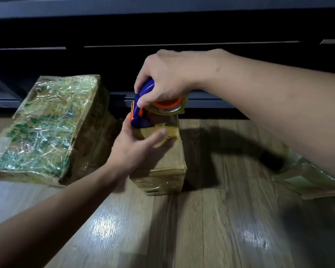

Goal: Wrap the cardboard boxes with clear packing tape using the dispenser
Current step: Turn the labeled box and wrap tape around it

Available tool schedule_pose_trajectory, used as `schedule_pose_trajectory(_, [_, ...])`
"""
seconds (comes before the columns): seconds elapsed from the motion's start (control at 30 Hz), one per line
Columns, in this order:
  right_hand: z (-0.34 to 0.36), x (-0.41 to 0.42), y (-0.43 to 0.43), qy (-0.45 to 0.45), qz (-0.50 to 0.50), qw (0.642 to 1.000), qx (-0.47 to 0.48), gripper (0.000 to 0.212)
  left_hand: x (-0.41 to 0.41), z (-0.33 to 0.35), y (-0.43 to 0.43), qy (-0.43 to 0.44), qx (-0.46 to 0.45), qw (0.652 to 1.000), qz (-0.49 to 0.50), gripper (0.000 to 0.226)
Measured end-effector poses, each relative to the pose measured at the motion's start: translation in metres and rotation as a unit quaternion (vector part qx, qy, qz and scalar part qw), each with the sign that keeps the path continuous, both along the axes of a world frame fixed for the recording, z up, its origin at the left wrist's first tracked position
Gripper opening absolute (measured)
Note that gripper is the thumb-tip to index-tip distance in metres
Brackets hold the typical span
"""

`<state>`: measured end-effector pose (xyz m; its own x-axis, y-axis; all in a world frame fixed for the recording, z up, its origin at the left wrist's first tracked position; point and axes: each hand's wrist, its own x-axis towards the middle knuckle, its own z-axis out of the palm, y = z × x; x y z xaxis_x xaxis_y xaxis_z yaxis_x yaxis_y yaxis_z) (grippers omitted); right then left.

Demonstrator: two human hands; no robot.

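From lower left, the left hand (135, 146) clasps a small, tape-glossed cardboard box (162, 171) standing at frame centre; the right hand (168, 78) grips the blue-and-orange dispenser (141, 105) set on its top.

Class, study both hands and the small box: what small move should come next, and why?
Probably draw the dispenser across the top of the small box, laying tape: the right hand grips it there while the left hand holds the box steady.
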<state>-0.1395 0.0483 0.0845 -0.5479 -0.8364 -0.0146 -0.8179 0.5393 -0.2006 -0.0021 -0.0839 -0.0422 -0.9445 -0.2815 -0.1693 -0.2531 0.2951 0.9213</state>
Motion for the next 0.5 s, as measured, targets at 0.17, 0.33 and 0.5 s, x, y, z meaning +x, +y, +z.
schedule_pose_trajectory(0.17, [-0.002,-0.002,0.004,0.008,0.002,1.0,0.001,0.047,-0.012,-0.008,-0.001,-0.014,-0.043,0.998,-0.036,0.126])
schedule_pose_trajectory(0.33, [-0.008,0.002,0.019,-0.024,0.014,1.0,-0.004,0.044,-0.013,-0.006,-0.014,-0.025,-0.059,0.996,-0.061,0.111])
schedule_pose_trajectory(0.5, [-0.01,-0.003,0.067,-0.08,-0.019,0.997,-0.013,0.05,-0.014,0.004,-0.01,-0.07,-0.116,0.986,-0.097,0.138])
